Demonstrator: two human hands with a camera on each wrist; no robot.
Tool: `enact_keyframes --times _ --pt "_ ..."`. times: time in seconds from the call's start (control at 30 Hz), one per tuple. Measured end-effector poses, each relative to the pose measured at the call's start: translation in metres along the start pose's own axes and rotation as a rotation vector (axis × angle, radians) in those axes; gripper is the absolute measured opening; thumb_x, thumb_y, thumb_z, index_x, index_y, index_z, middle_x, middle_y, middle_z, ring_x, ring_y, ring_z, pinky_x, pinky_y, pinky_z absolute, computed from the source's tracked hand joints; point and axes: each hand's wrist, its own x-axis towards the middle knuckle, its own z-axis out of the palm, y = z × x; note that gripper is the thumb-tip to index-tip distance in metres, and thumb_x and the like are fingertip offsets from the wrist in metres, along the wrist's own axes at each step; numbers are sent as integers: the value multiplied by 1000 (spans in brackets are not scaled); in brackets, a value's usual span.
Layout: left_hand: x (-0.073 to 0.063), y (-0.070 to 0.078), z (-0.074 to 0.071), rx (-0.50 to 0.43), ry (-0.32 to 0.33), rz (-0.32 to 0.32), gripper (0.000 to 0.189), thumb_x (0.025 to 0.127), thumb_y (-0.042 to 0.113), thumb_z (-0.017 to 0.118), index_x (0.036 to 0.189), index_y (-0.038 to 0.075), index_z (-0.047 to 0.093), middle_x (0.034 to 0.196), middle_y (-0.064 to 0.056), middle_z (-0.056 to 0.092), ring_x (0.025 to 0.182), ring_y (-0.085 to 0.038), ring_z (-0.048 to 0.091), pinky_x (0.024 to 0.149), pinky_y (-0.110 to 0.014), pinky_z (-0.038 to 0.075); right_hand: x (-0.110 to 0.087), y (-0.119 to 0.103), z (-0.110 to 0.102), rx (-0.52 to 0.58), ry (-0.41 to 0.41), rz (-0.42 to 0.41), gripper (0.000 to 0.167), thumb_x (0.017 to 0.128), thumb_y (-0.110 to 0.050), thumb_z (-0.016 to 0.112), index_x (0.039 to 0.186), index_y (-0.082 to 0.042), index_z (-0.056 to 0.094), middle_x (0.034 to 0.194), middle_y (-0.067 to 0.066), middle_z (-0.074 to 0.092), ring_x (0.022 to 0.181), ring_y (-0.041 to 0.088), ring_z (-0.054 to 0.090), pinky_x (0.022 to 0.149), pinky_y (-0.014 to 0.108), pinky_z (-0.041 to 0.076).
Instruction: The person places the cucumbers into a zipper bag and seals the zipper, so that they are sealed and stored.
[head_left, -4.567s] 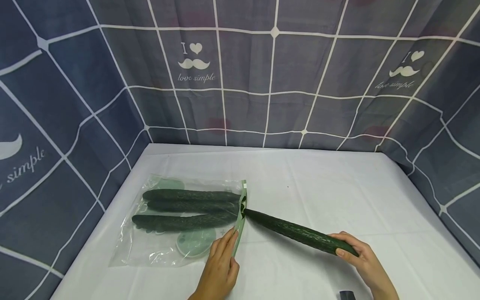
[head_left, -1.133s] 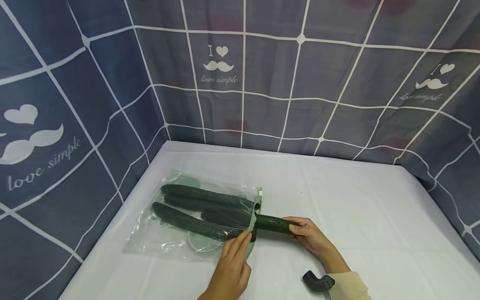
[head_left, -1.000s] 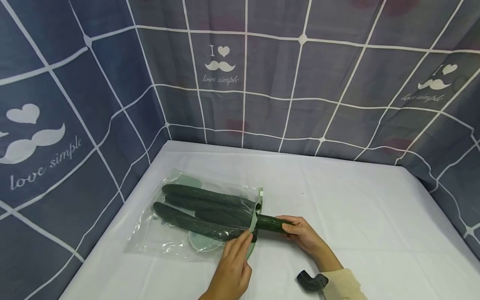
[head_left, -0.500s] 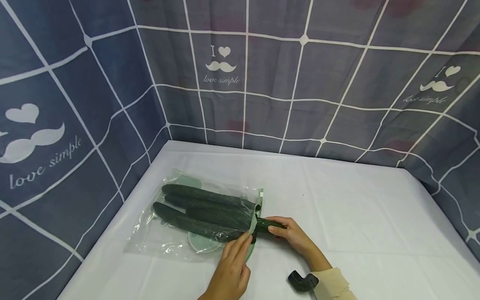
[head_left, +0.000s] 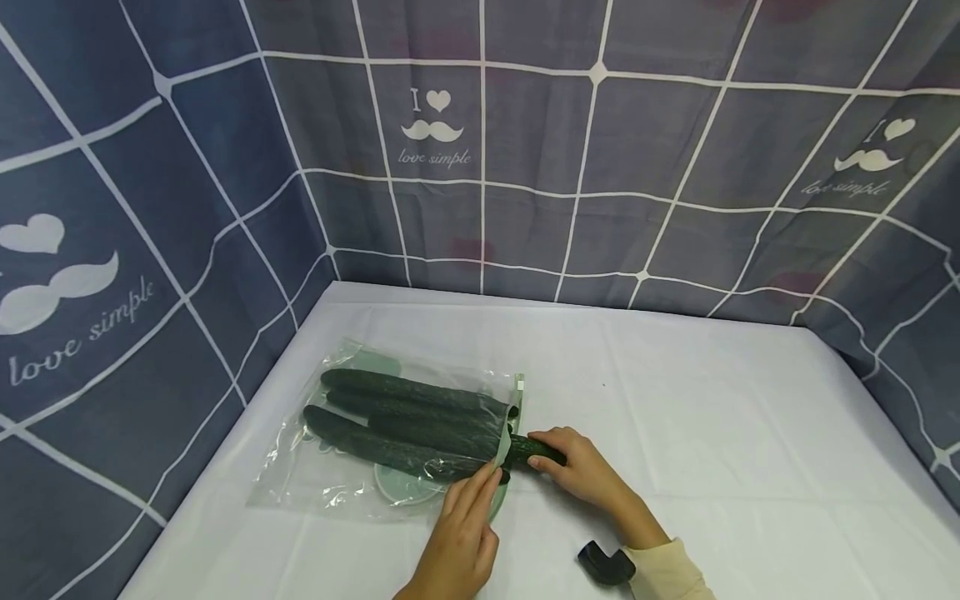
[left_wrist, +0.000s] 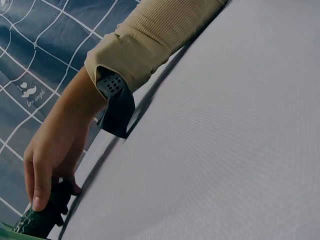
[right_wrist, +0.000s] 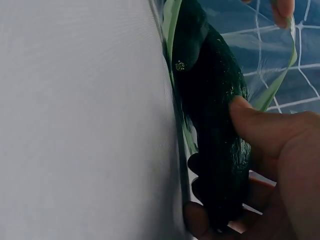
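One cucumber [right_wrist: 220,135], mostly inside the bag [head_left: 288,483] — right hand [head_left: 576,468] grip wrapped round its outer end; left hand [head_left: 459,533], fingers near straight, touching bag edge. Likely stiff, slick — hold that end.

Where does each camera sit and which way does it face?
Head: on the head, facing forward and down at a clear, green-edged plastic bag; left hand and right hand show.
Left wrist: worn there, facing across white tablecloth to the right hand and beige fabric sleeve; no left hand shows.
Right wrist: worn there, facing along a long dark-green cucumber toward the bag's mouth; right hand and left fingertips show.
Both wrist views share the right hand gripping that cucumber.
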Motion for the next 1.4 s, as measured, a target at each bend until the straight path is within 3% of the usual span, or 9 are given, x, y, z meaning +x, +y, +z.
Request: enact_keyframes --times 0.17,0.47,0.73,1.17,1.4 --pt "-1 0 -1 13 6 -7 63 59 -3 55 122 -2 54 130 -9 51 101 -15 49 81 -25 44 -3 -8 -4 -165 -28 -41 47 80 -29 66 120 -6 58 102 -1 64 94 13 57 80 35 48" --pt "-2 -1 1 15 18 8 65 58 -2 54 124 -1 53 130 -10 51 102 -16 49 84 -23 42 -5 -8 -14 -269 -37 -62 48 77 -21 70 120 -4 58 104 5 63 98 21 59 84 39 48" --pt "-1 -1 0 4 21 13 66 58 -4 53 124 -2 53 131 -11 50 104 -17 49 85 -23 42 -5 4 -21 -249 -53 -48 53 72 -20 74 120 -3 58 90 -3 57 80 9 48 72 32 44" --pt "1 0 -1 -7 38 20 68 57 -6 54 125 -1 52 132 -9 50 103 -17 49 84 -24 43 -5 12 -20 -218 -37 -60 49 71 -16 74 116 -6 57 86 -5 52 81 11 48 73 32 43" --pt "1 0 0 -25 31 23 69 57 -7 52 126 -2 50 132 -11 49 103 -17 48 84 -25 42 -4 15 -16 -150 -25 -85 34 73 -14 72 103 -11 59 87 -5 53 78 8 47 71 30 43"
